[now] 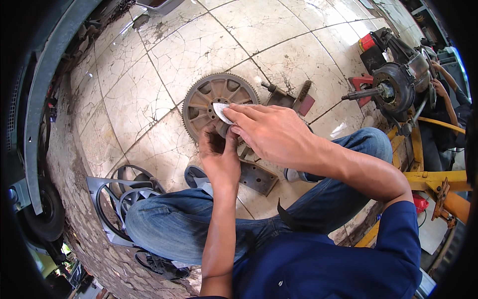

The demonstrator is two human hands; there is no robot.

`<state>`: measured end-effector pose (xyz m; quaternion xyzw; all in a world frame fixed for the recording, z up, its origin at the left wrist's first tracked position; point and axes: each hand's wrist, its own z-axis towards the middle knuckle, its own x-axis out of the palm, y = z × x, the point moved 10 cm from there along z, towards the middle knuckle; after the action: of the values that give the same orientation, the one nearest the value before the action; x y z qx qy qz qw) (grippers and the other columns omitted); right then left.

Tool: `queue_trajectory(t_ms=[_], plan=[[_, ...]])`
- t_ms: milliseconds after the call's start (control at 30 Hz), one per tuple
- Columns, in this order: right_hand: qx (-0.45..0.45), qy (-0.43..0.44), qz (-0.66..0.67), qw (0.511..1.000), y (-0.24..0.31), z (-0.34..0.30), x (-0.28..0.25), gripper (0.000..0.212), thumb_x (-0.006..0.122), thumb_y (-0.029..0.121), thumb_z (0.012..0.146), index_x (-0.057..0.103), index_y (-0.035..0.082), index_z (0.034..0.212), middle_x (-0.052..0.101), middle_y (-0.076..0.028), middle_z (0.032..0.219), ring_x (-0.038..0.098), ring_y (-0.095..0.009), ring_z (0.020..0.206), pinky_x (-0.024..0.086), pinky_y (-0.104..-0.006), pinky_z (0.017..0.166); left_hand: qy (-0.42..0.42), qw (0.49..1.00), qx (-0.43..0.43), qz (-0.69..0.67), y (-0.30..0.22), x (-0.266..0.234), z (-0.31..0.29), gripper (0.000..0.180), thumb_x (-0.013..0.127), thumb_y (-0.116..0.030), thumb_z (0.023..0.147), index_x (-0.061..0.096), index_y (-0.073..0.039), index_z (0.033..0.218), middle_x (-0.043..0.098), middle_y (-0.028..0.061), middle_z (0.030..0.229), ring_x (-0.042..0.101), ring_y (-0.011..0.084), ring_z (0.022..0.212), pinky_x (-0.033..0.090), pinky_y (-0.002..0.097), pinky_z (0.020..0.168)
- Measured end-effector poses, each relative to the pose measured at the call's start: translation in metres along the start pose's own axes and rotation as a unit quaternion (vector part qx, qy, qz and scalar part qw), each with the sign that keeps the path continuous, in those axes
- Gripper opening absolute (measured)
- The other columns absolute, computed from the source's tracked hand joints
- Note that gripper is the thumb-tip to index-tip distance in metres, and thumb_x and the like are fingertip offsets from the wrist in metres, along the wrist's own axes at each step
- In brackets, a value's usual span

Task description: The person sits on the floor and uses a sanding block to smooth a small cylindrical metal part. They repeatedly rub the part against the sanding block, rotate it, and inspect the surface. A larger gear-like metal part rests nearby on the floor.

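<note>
My left hand [219, 157] is closed around a small dark grey rounded part [222, 129], mostly hidden by my fingers. My right hand [276, 130] pinches a folded white piece [221, 112], cloth or abrasive paper, beside the top of that part. Whether the two touch is hard to make out. Below both hands, a rusty toothed flywheel [217, 89] lies flat on the tiles, with holes around its hub. Right of it lie a metal tool with a rod [279, 97], a dark brush-like strip [304, 90] and a reddish block [307, 106].
A metal plate with holes [258, 179] lies between my legs. At left are a fan shroud [99, 197] and a wheel [47, 207]. To the right, a large hub assembly [393, 87] stands by a yellow frame [428, 180]; another person's arms [442, 89] are behind it.
</note>
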<state>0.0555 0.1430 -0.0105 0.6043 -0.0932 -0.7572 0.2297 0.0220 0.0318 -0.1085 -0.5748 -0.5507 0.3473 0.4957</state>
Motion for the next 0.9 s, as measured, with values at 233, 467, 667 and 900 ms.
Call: queue_trajectory(t_ms=[233,467,667,900], plan=[[0.005,0.002,-0.016,1.0,-0.001,-0.001,0.002,0.038,0.058,0.022,0.103,0.062,-0.004,0.131,0.07,-0.018,0.127,0.071,-0.03,0.112,0.06,-0.0397,0.088,0.002,0.997,0.031,0.071,-0.001,-0.005,0.004,0.019,0.071,0.001,0.097,0.064,0.001,0.114,0.066,0.0013,0.092,0.057,0.0071,0.079,0.048,0.0245,0.071],[0.034,0.024,0.011,0.999,-0.005,-0.001,0.002,0.037,0.061,0.02,0.101,0.062,0.0,0.133,0.07,-0.016,0.129,0.07,-0.032,0.115,0.059,-0.0412,0.092,0.014,0.994,0.024,0.106,0.01,-0.005,0.005,0.016,0.074,-0.003,0.095,0.065,0.0,0.107,0.067,0.0035,0.088,0.061,0.0101,0.079,0.05,0.0262,0.074],[0.02,0.014,-0.003,1.0,-0.004,-0.002,0.004,0.037,0.061,0.02,0.101,0.062,0.0,0.133,0.07,-0.016,0.129,0.069,-0.032,0.117,0.057,-0.0423,0.096,0.037,0.988,0.06,0.135,0.006,0.0,0.005,0.015,0.073,-0.002,0.094,0.065,0.001,0.106,0.069,0.007,0.093,0.064,0.0128,0.085,0.052,0.0286,0.078],[0.006,-0.011,0.008,1.0,-0.006,0.0,0.001,0.035,0.059,0.021,0.103,0.064,-0.003,0.126,0.073,-0.018,0.119,0.072,-0.031,0.109,0.058,-0.0402,0.09,0.034,0.993,0.046,0.102,0.005,0.0,0.003,0.021,0.074,-0.002,0.095,0.064,0.003,0.113,0.069,0.0069,0.103,0.065,0.0124,0.09,0.052,0.0289,0.082]])
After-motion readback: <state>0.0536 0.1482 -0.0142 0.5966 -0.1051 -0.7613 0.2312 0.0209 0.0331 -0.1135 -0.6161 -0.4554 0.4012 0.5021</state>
